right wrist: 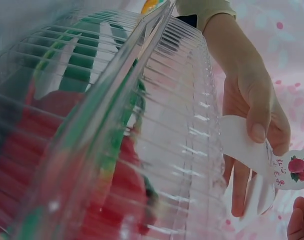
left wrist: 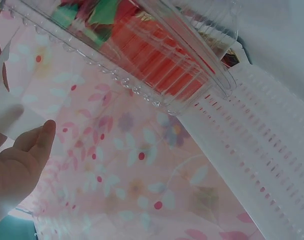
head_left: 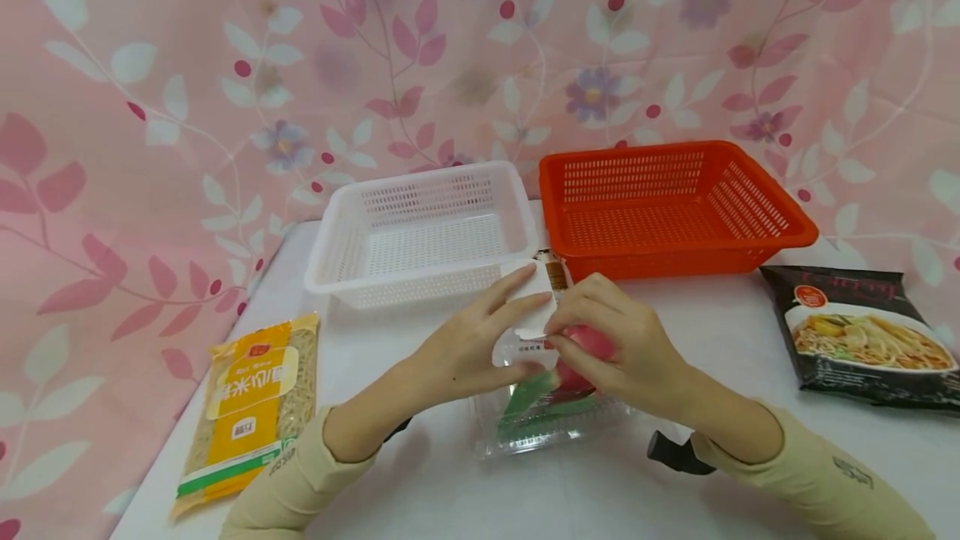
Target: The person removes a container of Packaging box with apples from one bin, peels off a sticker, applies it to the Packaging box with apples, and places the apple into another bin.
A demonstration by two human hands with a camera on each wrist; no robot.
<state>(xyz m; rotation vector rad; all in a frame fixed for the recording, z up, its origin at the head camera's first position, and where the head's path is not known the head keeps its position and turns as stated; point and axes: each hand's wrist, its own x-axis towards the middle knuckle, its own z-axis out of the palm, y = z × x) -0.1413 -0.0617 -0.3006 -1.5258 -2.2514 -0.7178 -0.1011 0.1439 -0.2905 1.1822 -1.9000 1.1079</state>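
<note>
A clear plastic clamshell box (head_left: 555, 438) lies on the table between the hands, with a red fruit-like thing (head_left: 583, 348) and green leaves (head_left: 528, 394) inside. Above it, the left hand (head_left: 476, 344) holds a curved strip of white backing paper (right wrist: 242, 140), its thumb on one face. A sticker (right wrist: 294, 170) with a red fruit picture and red characters stands out from that strip. Thumb and fingertips of the right hand (head_left: 626, 348) pinch at the sticker's edge. In the left wrist view, fingers of the left hand (left wrist: 21, 165) show beside the paper (left wrist: 14, 107).
Behind the hands stand a white basket (head_left: 352, 294) and a red basket (head_left: 660, 263). A yellow bag of pasta-like pieces (head_left: 243, 415) lies at the left, a black noodle packet (head_left: 862, 340) at the right. Something brown and gold (head_left: 557, 273) shows partly behind the fingers.
</note>
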